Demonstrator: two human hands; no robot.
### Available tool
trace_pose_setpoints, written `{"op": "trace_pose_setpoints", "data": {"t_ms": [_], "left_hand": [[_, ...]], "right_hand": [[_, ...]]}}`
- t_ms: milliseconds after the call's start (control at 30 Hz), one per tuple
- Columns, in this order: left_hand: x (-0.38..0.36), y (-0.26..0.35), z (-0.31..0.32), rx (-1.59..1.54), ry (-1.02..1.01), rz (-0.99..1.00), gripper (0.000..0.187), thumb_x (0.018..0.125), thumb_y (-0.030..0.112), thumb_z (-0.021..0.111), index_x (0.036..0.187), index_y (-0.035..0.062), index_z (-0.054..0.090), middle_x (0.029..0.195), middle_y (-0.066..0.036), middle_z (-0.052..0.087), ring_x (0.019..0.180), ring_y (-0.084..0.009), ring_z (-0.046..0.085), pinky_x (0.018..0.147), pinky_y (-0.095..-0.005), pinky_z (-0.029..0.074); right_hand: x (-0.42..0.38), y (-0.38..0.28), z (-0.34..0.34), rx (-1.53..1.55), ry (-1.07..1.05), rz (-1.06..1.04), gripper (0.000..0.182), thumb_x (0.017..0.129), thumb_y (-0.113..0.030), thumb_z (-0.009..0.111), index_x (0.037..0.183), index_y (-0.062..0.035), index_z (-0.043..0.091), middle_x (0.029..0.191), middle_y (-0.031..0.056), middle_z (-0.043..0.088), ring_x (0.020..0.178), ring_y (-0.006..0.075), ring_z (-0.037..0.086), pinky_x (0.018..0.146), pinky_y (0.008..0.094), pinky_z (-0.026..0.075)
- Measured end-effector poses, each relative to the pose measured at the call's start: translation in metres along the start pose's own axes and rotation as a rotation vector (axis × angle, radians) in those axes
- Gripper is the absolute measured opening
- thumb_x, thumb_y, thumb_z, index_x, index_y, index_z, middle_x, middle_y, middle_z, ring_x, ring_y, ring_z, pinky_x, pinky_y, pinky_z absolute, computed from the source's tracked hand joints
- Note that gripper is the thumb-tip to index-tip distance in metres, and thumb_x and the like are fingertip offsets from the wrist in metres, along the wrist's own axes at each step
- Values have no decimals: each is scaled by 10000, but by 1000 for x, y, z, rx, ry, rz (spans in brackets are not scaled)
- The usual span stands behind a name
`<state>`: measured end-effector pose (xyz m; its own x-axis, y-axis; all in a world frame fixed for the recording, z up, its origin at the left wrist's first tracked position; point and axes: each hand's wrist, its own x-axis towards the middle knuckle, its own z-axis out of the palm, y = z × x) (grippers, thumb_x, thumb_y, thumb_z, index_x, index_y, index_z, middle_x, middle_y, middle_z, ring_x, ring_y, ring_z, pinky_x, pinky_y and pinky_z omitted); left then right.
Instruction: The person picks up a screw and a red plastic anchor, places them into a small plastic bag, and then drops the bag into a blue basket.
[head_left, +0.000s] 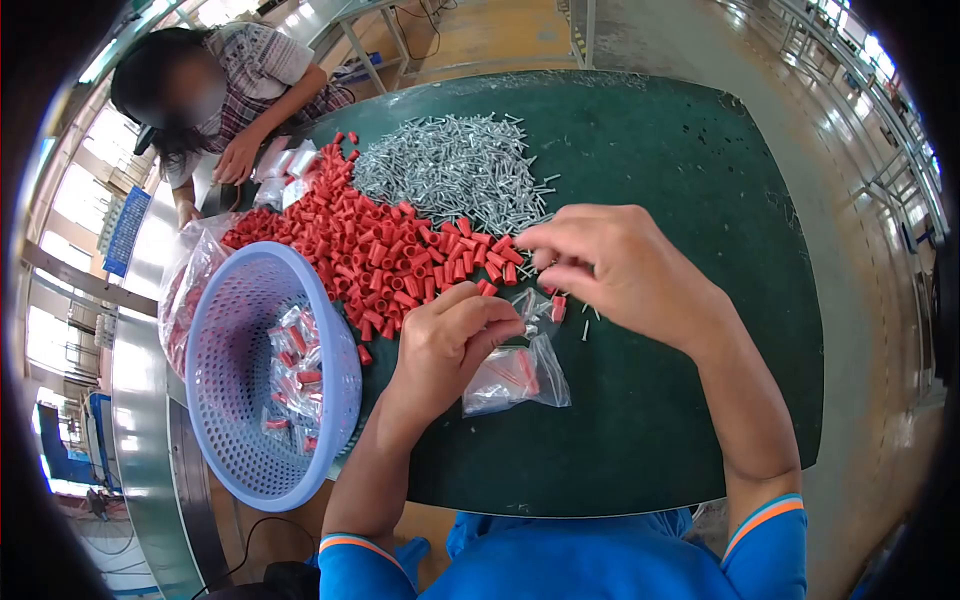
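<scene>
Dark green tabletop (680,430) spans the frame, with red plastic sleeves (375,250) and screws (450,165) heaped at upper centre. Just below centre, a clear bag (500,392) looks light, limp and slippery, best pinched by its rim; the sleeves seem stiff enough to grip sideways. The left hand (448,345) curls at the bag's upper left, its hold unclear; the right hand (620,270) arches over the heap's edge, thumb and fingers parted.
</scene>
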<state>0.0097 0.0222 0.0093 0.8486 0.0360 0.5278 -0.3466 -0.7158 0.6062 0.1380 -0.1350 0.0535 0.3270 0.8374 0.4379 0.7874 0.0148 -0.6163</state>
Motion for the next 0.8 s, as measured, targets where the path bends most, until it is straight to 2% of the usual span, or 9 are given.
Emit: {"op": "trace_pose_setpoints", "data": {"t_ms": [100,167,200,267,367,467,667,767,800], "left_hand": [[3,3,-11,-24,47,-128,101,710,-17,659,792,-5,602,660,-54,560,589,-141,532,531,-237,402],[1,-2,-17,-46,58,-169,62,761,13,647,803,-1,604,686,-72,566,584,-141,546,521,-250,415],[0,-5,-18,-104,105,-201,49,774,11,635,806,-4,602,692,-69,570,587,-131,539,528,-245,412],[1,-4,-23,-108,148,-286,31,799,8,608,816,-15,596,712,-57,582,601,-111,523,549,-235,409],[1,-9,-25,-63,183,-268,36,799,10,609,816,-18,594,715,-53,587,604,-111,522,552,-235,410],[0,-11,-23,-90,190,-309,40,800,13,609,817,-20,592,708,-56,585,608,-111,526,553,-237,413],[0,-10,-23,-57,176,-322,53,799,21,619,823,-20,597,705,-61,587,618,-108,537,555,-234,417],[0,-9,-21,-60,143,-300,70,773,15,639,824,-14,600,706,-72,587,612,-136,555,548,-247,424],[1,-8,-19,-72,144,-302,70,773,15,639,824,-14,600,706,-72,587,612,-136,555,548,-247,424]], "right_hand": [[-5,19,2,-67,31,78,243,688,1,657,927,17,613,794,110,592,688,246,588,619,308,472],[-10,37,7,-133,-76,63,249,672,-5,667,918,-4,625,800,103,598,741,261,595,679,322,480],[-12,38,8,-176,-185,98,268,653,-11,676,917,-32,639,869,86,603,838,258,588,751,333,473],[-14,33,9,-201,-233,64,271,646,-15,680,914,-43,646,904,80,598,869,251,579,763,333,468],[-15,33,18,-260,-295,51,249,637,-23,687,881,-67,662,944,67,573,900,238,558,755,331,461],[-15,31,23,-203,-307,89,193,649,-33,679,839,-64,660,854,70,560,834,238,557,714,337,460],[-14,31,30,-258,-278,25,126,675,-65,658,801,-67,648,731,78,537,745,247,548,679,344,456],[-11,33,29,-189,-209,-35,92,732,-56,643,823,-51,631,752,44,579,705,187,565,641,319,462],[-7,28,28,154,-15,151,79,771,-53,625,848,-37,621,788,29,599,711,145,571,631,286,463]]}}
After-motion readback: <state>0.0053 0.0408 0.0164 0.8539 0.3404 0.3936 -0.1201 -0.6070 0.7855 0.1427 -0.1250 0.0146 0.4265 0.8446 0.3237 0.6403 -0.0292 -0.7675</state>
